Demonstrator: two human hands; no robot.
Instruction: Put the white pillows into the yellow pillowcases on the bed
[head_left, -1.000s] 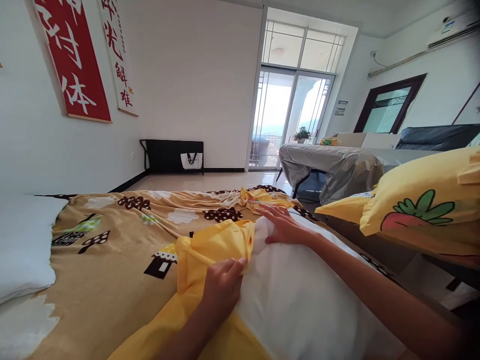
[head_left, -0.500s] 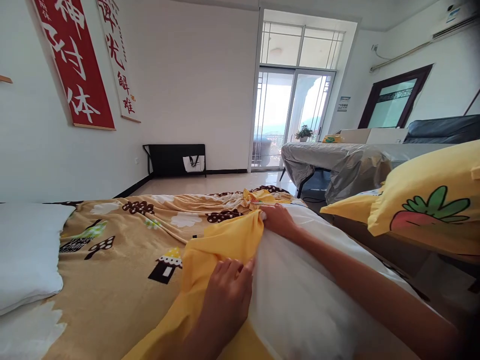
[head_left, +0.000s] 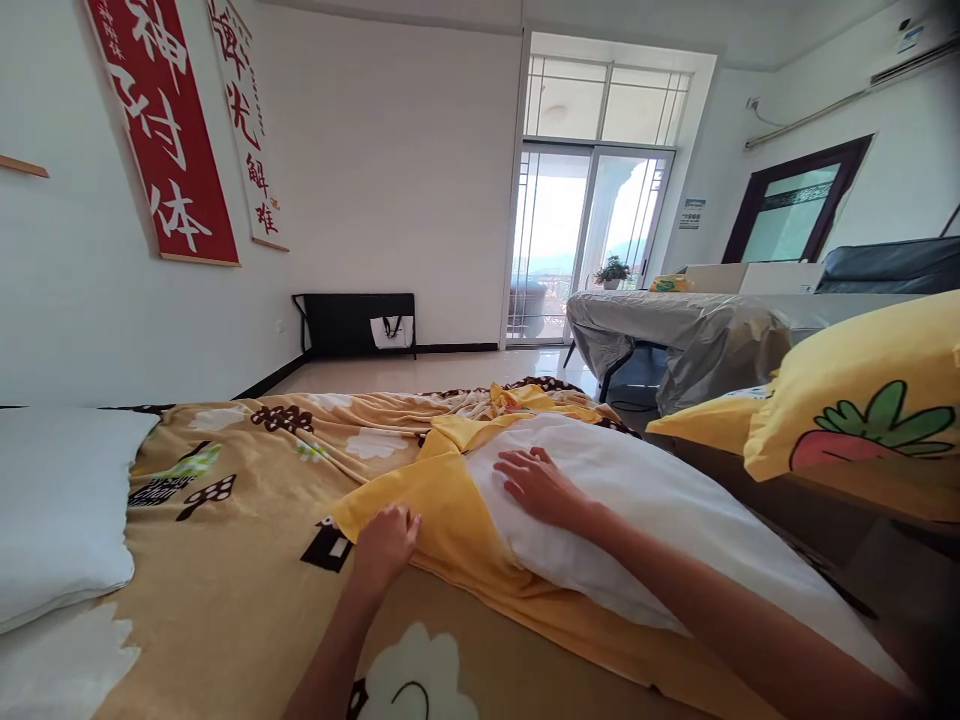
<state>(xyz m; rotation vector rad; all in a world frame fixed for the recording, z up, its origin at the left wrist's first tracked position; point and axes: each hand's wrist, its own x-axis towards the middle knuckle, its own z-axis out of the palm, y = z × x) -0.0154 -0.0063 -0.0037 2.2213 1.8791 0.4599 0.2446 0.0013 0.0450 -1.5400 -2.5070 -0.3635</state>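
Note:
A white pillow (head_left: 637, 490) lies across the bed, partly on a yellow pillowcase (head_left: 457, 510) whose cloth spreads out to its left and along its near side. My right hand (head_left: 536, 485) rests on top of the pillow close to its far left end, fingers stretched out. At the left edge of the yellow pillowcase, my left hand (head_left: 386, 545) has its fingers curled closed on the cloth. Beneath everything is a tan patterned blanket (head_left: 247, 620).
Another white pillow (head_left: 64, 510) lies at the far left. On the right sits a yellow cushion with a carrot print (head_left: 862, 400). Behind it stands a table under plastic sheeting (head_left: 675, 320). A black folded frame (head_left: 337, 325) with a white bag leans against the wall.
My left hand has moved left with the pillowcase edge, drawing the cloth flatter. My right hand has let go of the cloth and now lies on the pillow.

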